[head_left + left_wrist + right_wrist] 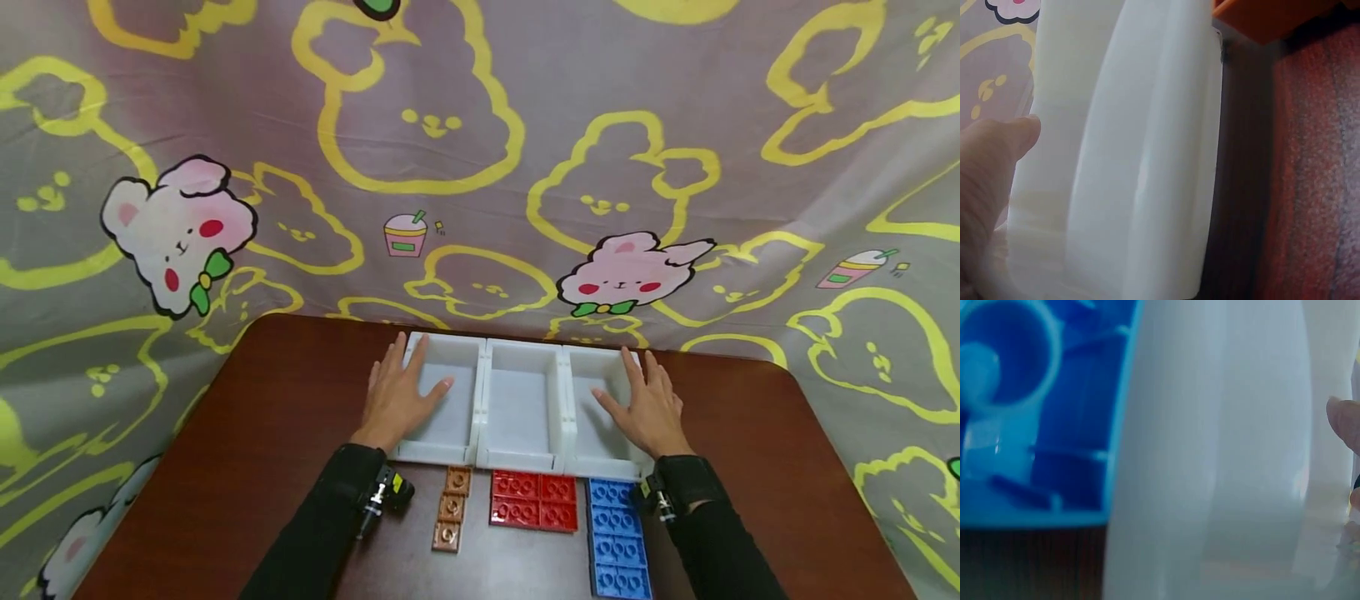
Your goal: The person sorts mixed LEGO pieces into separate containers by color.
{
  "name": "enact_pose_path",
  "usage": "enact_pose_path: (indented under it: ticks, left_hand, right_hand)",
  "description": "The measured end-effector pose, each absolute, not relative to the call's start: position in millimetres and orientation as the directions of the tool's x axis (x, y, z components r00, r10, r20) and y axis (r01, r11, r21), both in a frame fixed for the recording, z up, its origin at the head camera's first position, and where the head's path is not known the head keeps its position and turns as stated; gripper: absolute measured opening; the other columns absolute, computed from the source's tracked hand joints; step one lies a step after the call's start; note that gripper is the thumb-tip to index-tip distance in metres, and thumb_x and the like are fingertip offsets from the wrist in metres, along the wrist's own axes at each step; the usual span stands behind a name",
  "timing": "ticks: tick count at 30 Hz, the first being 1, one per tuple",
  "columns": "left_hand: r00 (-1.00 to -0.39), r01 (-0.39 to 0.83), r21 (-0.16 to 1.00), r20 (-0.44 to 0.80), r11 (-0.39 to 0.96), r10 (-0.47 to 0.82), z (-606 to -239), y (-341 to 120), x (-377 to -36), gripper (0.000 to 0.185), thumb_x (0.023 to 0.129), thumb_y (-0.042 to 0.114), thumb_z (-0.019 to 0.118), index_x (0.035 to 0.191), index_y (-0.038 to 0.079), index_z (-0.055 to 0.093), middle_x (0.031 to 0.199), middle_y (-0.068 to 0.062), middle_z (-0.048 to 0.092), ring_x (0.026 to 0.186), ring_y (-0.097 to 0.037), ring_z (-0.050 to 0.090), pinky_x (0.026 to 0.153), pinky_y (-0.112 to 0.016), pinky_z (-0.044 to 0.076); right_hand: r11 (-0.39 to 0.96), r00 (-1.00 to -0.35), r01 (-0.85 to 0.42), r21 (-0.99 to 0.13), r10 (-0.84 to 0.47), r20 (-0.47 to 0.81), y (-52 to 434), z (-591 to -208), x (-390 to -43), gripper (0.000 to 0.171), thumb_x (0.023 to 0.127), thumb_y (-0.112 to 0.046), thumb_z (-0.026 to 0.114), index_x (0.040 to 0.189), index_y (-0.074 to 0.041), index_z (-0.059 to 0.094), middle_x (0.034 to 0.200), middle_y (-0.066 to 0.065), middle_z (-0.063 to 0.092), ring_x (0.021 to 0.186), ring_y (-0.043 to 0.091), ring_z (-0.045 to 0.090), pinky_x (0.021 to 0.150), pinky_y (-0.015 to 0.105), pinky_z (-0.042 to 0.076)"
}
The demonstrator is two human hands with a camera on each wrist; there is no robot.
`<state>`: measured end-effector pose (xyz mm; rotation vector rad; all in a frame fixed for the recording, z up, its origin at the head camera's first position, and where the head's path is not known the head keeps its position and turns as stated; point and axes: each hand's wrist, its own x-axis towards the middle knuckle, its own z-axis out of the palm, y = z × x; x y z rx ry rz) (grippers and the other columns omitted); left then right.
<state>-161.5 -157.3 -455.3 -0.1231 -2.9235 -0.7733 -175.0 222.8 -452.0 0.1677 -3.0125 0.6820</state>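
Three white bins stand side by side at the far side of the table: a left bin, a middle bin and a right bin. My left hand lies over the left bin's outer wall, fingers straight and thumb spread over its inside. Mirroring it, my right hand rests at the right bin's outer wall with fingers extended. Toward me lie hollow-side-up toy bricks: a column of three brown bricks, a block of red bricks and a column of several blue bricks, partly beside the right wrist.
The dark brown table has rounded far corners. Behind it hangs a patterned cloth, close to the bins' back walls. A small camera is strapped to the left wrist, another to the right.
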Motion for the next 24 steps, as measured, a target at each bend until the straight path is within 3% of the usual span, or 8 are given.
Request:
enact_pose_path:
  ticks: [4,7,10,14,17,20,24]
  left_hand:
    - [-0.983,0.142,0.511,0.176,0.848,0.058,-457,-157,-158,0.084,0.093,0.053,0.058,0.157,0.016,0.019,0.16,-0.02,0.006,0.145,-0.04,0.008,0.112,-0.06,0.009]
    - [-0.954,0.208,0.488,0.293,0.847,0.065,-457,-155,-148,0.08,0.093,0.047,0.062,0.155,0.011,0.026,0.159,-0.022,0.011,0.145,-0.04,0.01,0.111,-0.06,0.011]
    - [-0.884,0.311,0.434,0.458,0.846,0.09,-451,-145,-126,0.066,0.092,0.034,0.067,0.147,0.006,0.043,0.15,-0.027,0.031,0.137,-0.042,0.029,0.106,-0.059,0.026]
    - [-0.8,0.425,0.353,0.578,0.834,0.163,-441,-131,-86,0.035,0.087,0.022,0.073,0.119,0.007,0.067,0.112,-0.017,0.058,0.099,-0.032,0.057,0.083,-0.051,0.045]
    - [-0.83,0.454,0.32,0.492,0.832,0.264,-439,-123,-56,0.025,0.089,0.025,0.072,0.11,0.012,0.071,0.093,-0.007,0.056,0.08,-0.022,0.056,0.071,-0.044,0.047]
    - [-0.884,0.441,0.281,0.302,0.852,0.358,-442,-117,-33,0.031,0.093,0.037,0.065,0.117,0.018,0.069,0.095,-0.005,0.055,0.082,-0.02,0.055,0.071,-0.042,0.045]
    - [-0.901,0.434,0.221,0.123,0.874,0.416,-448,-112,-22,0.041,0.096,0.048,0.056,0.127,0.022,0.064,0.105,-0.009,0.055,0.092,-0.026,0.054,0.073,-0.045,0.044]
  right_hand:
    - [0.901,-0.992,-0.124,-0.415,-0.098,0.084,224,-454,-174,0.092,0.089,-0.053,0.063,0.157,-0.016,0.015,0.157,0.028,0.008,0.138,0.054,0.012,0.098,0.077,0.014]
    - [0.898,-0.991,-0.13,-0.421,-0.104,0.084,224,-455,-174,0.092,0.089,-0.054,0.063,0.158,-0.017,0.014,0.157,0.028,0.007,0.138,0.054,0.013,0.098,0.078,0.014]
    - [0.896,-0.992,-0.127,-0.426,-0.106,0.072,225,-455,-175,0.093,0.088,-0.054,0.063,0.158,-0.018,0.012,0.157,0.027,0.007,0.138,0.054,0.013,0.098,0.078,0.013]
    - [0.894,-0.992,-0.126,-0.43,-0.105,0.072,222,-454,-175,0.094,0.088,-0.054,0.064,0.158,-0.018,0.012,0.157,0.028,0.007,0.138,0.054,0.013,0.097,0.078,0.013]
    - [0.894,-0.992,-0.122,-0.431,-0.102,0.069,222,-452,-175,0.095,0.088,-0.054,0.064,0.158,-0.018,0.011,0.156,0.029,0.007,0.137,0.055,0.013,0.097,0.078,0.013]
    - [0.893,-0.994,-0.112,-0.437,-0.099,0.053,223,-451,-175,0.096,0.088,-0.055,0.064,0.158,-0.018,0.01,0.156,0.029,0.006,0.137,0.055,0.013,0.098,0.078,0.012]
    - [0.89,-0.995,-0.104,-0.445,-0.095,0.044,223,-451,-174,0.096,0.088,-0.055,0.063,0.158,-0.017,0.01,0.155,0.031,0.008,0.137,0.055,0.013,0.098,0.078,0.012]
